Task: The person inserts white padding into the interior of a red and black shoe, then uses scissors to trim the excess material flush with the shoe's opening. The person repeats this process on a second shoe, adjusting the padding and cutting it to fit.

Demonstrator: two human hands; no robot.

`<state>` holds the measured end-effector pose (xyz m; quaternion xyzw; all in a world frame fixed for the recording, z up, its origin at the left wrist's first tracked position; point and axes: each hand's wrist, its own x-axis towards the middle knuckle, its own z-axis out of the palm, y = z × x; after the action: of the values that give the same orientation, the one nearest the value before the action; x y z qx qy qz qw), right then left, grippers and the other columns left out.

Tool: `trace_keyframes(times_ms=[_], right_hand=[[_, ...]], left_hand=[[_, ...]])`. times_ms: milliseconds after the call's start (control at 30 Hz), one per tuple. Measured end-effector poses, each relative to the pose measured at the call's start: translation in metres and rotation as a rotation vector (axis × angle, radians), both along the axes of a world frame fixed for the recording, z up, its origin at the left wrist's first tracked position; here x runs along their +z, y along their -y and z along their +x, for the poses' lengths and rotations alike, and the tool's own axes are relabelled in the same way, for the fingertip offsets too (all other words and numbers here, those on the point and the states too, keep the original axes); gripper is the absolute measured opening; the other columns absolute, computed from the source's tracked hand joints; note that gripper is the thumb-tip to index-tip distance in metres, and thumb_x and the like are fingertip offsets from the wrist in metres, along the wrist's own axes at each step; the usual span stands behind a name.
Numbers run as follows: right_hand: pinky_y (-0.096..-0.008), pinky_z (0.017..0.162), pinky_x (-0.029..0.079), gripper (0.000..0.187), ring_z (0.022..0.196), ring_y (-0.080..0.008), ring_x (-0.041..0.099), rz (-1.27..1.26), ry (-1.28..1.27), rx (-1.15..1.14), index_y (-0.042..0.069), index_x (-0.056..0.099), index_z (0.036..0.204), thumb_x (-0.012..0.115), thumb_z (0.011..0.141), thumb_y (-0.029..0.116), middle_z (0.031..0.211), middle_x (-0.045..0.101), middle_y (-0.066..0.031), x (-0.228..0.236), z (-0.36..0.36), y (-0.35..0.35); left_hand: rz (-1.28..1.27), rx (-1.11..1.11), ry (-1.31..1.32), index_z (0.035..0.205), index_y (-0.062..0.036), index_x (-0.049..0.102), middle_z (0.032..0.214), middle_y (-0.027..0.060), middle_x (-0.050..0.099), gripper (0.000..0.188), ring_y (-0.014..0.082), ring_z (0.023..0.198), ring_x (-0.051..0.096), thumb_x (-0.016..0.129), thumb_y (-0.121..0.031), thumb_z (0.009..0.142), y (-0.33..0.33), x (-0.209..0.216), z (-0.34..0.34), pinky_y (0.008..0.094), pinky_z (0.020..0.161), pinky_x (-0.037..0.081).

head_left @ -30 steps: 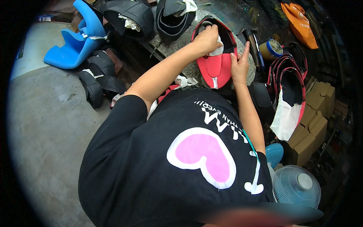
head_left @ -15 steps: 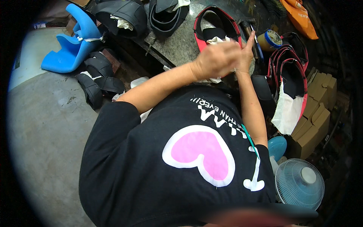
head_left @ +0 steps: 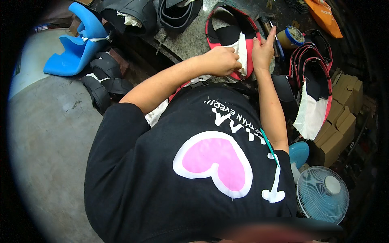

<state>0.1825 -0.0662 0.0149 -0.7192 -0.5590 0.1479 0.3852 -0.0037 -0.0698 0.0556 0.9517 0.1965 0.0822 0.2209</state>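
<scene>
On the grey stone worktop lies a red and black curved piece, a shoe upper by its look (head_left: 250, 52), with a white cloth strip (head_left: 242, 48) along its near inner side. My left hand (head_left: 223, 60) is closed over its near left part, fingers curled at the white cloth. Under the fingers, the exact grip is hidden. Against the right side of the upper rests my right hand (head_left: 263, 52), thumb and forefinger stretched out and spread apart. Its other fingers are partly hidden.
Several stacked red-edged uppers (head_left: 311, 89) hang at the right, above cardboard boxes (head_left: 338, 129) and a fan (head_left: 323, 194). A jar with a blue rim (head_left: 291, 37) and a hammer-like tool (head_left: 265, 25) stand behind my right hand. Black pieces (head_left: 129, 16) and blue foam (head_left: 75, 52) are left.
My left hand, blurred over the upper before and close to the right hand, has moved left and nearer, curling at the white cloth. My right thumb now spreads from the forefinger. More white cloth shows.
</scene>
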Motion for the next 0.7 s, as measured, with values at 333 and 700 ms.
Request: trace_keyframes(times_ms=[333,700], right_hand=[[-0.0407,0.078,0.047,0.094,0.089,-0.0304,0.056,0.371,0.505,0.195,0.013,0.03,0.152,0.08,0.072,0.018,0.1,0.057,-0.0103,0.032,-0.016,0.006],[-0.0462,0.06,0.049,0.056,0.06,-0.0313,0.062,0.158,0.327,0.318,0.016,0.046,0.136,0.062,0.083,0.004,0.066,0.06,-0.0107,0.013,-0.012,0.015]], left_hand=[[-0.353,0.615,0.222,0.11,-0.003,0.053,0.088,0.0156,0.066,0.03,0.0341,0.084,0.066,0.055,0.004,0.081,-0.071,-0.034,0.02,0.0409,0.074,0.052],[-0.425,0.663,0.225,0.116,0.0012,0.052,0.105,0.0201,0.064,0.039,0.0378,0.102,0.061,0.062,-0.001,0.078,-0.068,-0.075,0.024,0.0444,0.089,0.049]])
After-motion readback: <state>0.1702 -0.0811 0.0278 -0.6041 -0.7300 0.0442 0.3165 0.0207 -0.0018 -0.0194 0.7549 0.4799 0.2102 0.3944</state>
